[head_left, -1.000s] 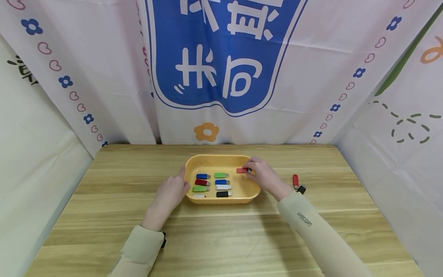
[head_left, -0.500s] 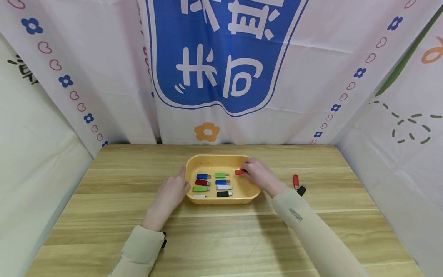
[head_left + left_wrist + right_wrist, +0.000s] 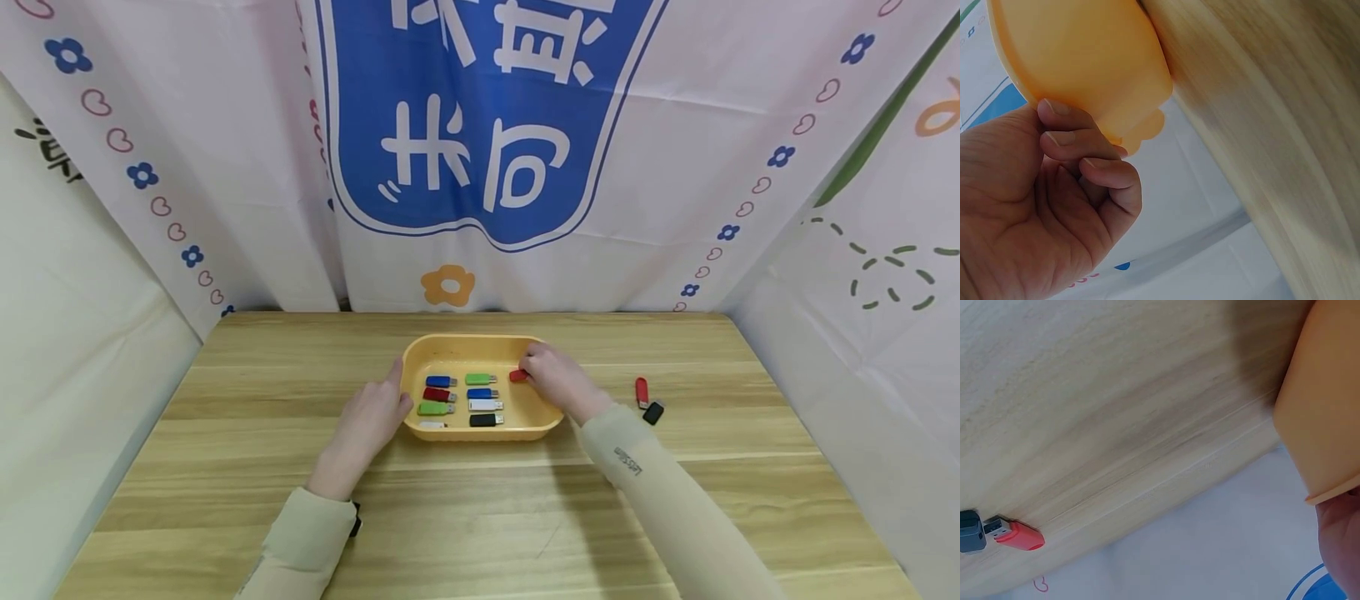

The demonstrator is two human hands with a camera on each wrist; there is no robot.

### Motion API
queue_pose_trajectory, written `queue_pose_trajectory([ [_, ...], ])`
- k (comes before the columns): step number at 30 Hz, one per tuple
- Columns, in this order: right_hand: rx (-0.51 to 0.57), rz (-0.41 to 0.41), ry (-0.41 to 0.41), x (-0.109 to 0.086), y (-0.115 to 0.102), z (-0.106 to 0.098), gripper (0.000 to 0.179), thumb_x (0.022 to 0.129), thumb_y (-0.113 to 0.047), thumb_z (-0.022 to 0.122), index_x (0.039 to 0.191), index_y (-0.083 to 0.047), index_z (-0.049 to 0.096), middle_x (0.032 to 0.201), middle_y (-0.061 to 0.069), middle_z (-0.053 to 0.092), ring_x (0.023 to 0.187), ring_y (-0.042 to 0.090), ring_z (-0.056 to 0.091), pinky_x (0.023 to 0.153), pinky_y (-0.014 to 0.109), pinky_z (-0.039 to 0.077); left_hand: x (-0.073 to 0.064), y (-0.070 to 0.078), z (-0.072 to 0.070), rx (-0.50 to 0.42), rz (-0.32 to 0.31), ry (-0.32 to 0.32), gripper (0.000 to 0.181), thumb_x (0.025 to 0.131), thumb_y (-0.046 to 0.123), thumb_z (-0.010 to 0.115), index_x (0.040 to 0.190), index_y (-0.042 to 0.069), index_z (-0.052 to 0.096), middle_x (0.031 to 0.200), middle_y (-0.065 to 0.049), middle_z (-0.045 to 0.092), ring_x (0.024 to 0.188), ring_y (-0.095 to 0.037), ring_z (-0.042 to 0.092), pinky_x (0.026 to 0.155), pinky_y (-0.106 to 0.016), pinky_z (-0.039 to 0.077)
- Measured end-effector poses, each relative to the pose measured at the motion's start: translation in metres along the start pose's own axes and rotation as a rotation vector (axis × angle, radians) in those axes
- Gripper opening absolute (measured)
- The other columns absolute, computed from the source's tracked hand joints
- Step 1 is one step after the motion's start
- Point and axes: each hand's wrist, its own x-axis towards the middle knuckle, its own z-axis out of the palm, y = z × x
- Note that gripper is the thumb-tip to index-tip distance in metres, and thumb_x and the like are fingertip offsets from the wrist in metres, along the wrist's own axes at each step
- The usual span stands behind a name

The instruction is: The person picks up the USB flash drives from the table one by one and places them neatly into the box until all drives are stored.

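A yellow tray (image 3: 480,435) stands on the wooden table with two columns of USB flash drives in it. My left hand (image 3: 372,417) grips its left rim; in the left wrist view, curled fingers (image 3: 1066,140) lie against the tray's outer wall. Over the right part of the tray, my right hand (image 3: 558,379) pinches a red USB flash drive (image 3: 517,376), partly covered by the fingers. The left column holds a blue drive (image 3: 439,381), a dark red drive (image 3: 438,394), a green drive (image 3: 433,408) and a white drive (image 3: 432,425).
The second column has a light green drive (image 3: 478,378), a blue drive (image 3: 480,393), a white drive (image 3: 483,405) and a black drive (image 3: 483,420). Right of the tray, another red drive (image 3: 642,392) and a black drive (image 3: 654,412) lie on the table (image 3: 480,517). Curtains surround the table.
My right hand has moved slightly left and toward me with the red USB flash drive, whose connector end is now hidden. The left hand stays at the tray rim.
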Motion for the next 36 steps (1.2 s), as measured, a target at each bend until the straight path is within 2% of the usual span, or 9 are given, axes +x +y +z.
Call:
queue_pose_trajectory([
  [4, -0.007, 0.006, -0.019, 0.0011, 0.0003, 0.002, 0.007, 0.09, -0.007, 0.071, 0.085, -0.006, 0.075, 0.088, 0.009, 0.066, 0.079, 0.022, 0.062, 0.073, 0.035, 0.055, 0.0002, 0.0008, -0.0005, -0.002, 0.001, -0.002, 0.061, 0.095, 0.012, 0.058, 0.15, -0.005, 0.036, 0.054, -0.002, 0.044, 0.044, -0.012, 0.039, 0.041, -0.024, 0.029],
  [13, 0.003, 0.064, -0.1, 0.0046, -0.0014, 0.0021, 0.011, 0.092, -0.005, 0.066, 0.093, -0.007, 0.077, 0.098, 0.009, 0.071, 0.088, 0.022, 0.066, 0.079, 0.035, 0.057, -0.0001, 0.0016, -0.002, 0.0, -0.006, -0.006, 0.061, 0.095, 0.011, 0.057, 0.15, -0.005, 0.036, 0.054, -0.001, 0.043, 0.043, -0.012, 0.039, 0.041, -0.023, 0.029],
  [22, -0.025, 0.076, -0.11, 0.007, -0.0026, 0.0058, 0.013, 0.09, -0.001, 0.064, 0.087, -0.006, 0.075, 0.091, 0.008, 0.071, 0.078, 0.023, 0.064, 0.072, 0.036, 0.056, -0.0004, 0.0021, -0.0025, 0.008, -0.005, -0.012, 0.061, 0.095, 0.012, 0.057, 0.15, -0.005, 0.036, 0.054, -0.001, 0.043, 0.043, -0.012, 0.039, 0.041, -0.023, 0.029],
  [30, -0.018, 0.112, -0.161, 0.0089, -0.0029, 0.0091, 0.015, 0.092, -0.002, 0.063, 0.095, -0.008, 0.076, 0.094, 0.007, 0.074, 0.078, 0.019, 0.062, 0.076, 0.031, 0.056, -0.0002, 0.0014, -0.0009, 0.011, 0.0, -0.009, 0.061, 0.095, 0.011, 0.056, 0.15, -0.006, 0.035, 0.053, -0.001, 0.043, 0.043, -0.012, 0.037, 0.041, -0.023, 0.028],
  [36, -0.018, 0.101, -0.142, 0.0088, -0.0031, 0.0097, 0.013, 0.091, -0.001, 0.063, 0.089, -0.008, 0.074, 0.087, 0.007, 0.071, 0.075, 0.019, 0.06, 0.073, 0.033, 0.055, -0.0005, 0.001, -0.002, -0.004, 0.0, -0.013, 0.062, 0.095, 0.011, 0.055, 0.151, -0.007, 0.034, 0.053, -0.001, 0.043, 0.043, -0.012, 0.038, 0.041, -0.023, 0.028],
])
